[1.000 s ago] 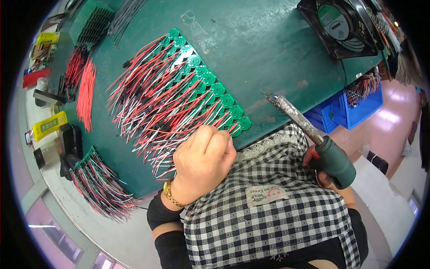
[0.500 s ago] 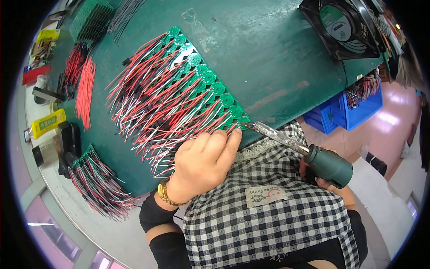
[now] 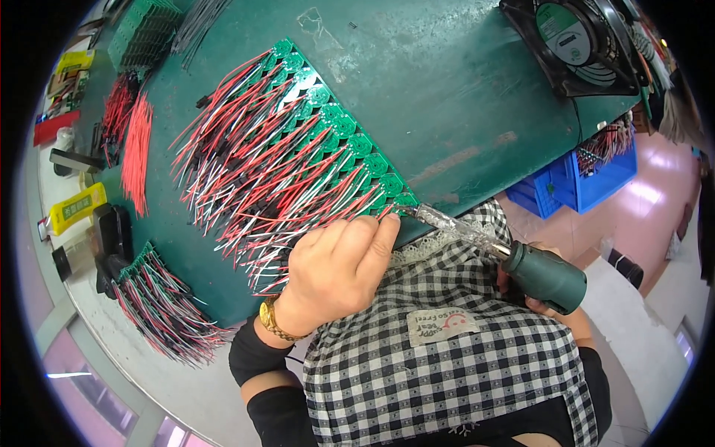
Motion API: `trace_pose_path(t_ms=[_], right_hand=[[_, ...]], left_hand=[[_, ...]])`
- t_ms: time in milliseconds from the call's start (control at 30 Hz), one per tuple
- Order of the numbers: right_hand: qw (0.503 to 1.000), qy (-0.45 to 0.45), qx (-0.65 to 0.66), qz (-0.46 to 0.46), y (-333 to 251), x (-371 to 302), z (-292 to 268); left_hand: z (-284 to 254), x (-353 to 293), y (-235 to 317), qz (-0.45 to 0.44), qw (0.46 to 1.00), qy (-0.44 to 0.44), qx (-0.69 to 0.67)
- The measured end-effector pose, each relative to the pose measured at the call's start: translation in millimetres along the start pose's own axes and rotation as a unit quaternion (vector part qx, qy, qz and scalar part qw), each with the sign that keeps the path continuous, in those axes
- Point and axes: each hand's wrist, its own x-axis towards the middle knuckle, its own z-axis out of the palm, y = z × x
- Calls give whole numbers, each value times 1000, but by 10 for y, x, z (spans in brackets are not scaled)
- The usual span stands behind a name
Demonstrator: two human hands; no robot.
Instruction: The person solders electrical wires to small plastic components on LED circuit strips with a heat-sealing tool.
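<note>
A panel of round green circuit boards [image 3: 360, 144] lies on the green tabletop, with rows of red, white and black wires [image 3: 246, 175] fanning out to its left. My left hand [image 3: 335, 261] is closed at the panel's near corner, thumb and forefinger pinching a wire there; the fingers hide part of it. In my right hand [image 3: 538, 305] is a soldering iron [image 3: 547, 277] with a dark green handle and a worn metal barrel. Its tip meets the last board at that corner, right beside my left fingertips. The handle covers most of the right hand.
A black fan [image 3: 570, 45] stands at the far right, above blue bins [image 3: 603, 175] holding wired parts. Red wires [image 3: 137, 156], another wired panel [image 3: 160, 305], a yellow bottle [image 3: 78, 208] and stacked green boards [image 3: 141, 33] sit along the left.
The soldering iron's tip has shifted slightly left at the corner board. The panel and wires appear a little farther left in view. Both hands keep their grips.
</note>
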Motion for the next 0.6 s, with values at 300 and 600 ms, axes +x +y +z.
trace_pose_path(t_ms=[300,600], right_hand=[[985,10,124,120,-346,177,-20],[982,36,152,106,-344,178,16]], left_hand=[[6,-14,-40,-7,1000,-8,-23],[-17,-1,-8,-20,999,-6,-36]])
